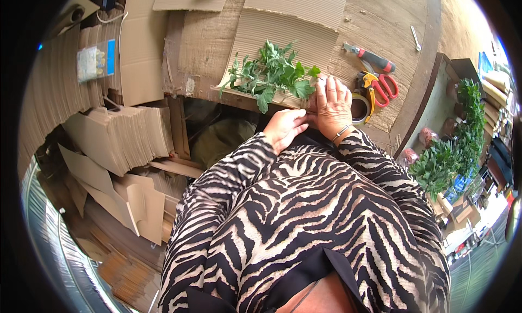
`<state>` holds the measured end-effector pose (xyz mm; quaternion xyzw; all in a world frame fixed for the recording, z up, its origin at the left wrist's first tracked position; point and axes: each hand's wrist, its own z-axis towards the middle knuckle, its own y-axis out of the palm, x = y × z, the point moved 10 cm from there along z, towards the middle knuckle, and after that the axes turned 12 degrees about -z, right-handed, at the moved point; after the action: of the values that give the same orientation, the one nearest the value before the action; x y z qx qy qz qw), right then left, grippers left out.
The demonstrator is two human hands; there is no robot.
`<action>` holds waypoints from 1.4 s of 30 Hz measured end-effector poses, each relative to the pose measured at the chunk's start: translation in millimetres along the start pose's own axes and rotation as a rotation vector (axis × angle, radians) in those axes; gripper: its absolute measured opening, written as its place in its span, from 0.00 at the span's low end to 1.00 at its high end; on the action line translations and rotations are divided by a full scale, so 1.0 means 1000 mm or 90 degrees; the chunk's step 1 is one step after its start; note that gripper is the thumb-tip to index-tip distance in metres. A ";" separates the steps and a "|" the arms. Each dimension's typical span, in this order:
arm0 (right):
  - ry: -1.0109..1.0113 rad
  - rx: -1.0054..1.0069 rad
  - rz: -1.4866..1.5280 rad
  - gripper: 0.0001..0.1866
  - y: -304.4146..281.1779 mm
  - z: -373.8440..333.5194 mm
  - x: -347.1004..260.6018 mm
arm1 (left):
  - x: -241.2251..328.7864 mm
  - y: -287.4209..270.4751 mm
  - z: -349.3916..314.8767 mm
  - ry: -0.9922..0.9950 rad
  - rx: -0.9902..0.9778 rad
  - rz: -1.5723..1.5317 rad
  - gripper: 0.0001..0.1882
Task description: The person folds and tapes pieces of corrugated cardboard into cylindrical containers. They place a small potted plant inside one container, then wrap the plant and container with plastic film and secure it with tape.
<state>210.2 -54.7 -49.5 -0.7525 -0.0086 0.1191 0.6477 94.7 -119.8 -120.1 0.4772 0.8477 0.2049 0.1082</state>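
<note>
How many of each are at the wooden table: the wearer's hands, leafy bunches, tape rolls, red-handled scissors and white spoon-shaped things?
Hands: 2 (left hand, right hand)
Leafy bunch: 1
Tape roll: 1
Red-handled scissors: 1
White spoon-shaped thing: 1
Total: 6

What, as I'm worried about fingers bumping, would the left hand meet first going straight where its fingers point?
For the left hand, most likely the right hand, close by; whether they already touch is unclear.

Sprigs lie on cardboard on the table, with the tape roll and scissors to their right
</note>
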 end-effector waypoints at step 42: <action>-0.043 -0.533 0.371 0.47 0.079 0.117 0.084 | 0.120 0.190 0.033 0.674 -0.364 1.420 0.38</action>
<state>258.5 60.9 -156.2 -0.9143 0.1333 0.3055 0.2301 189.9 78.4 -62.6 0.7497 -0.1486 0.5248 -0.3748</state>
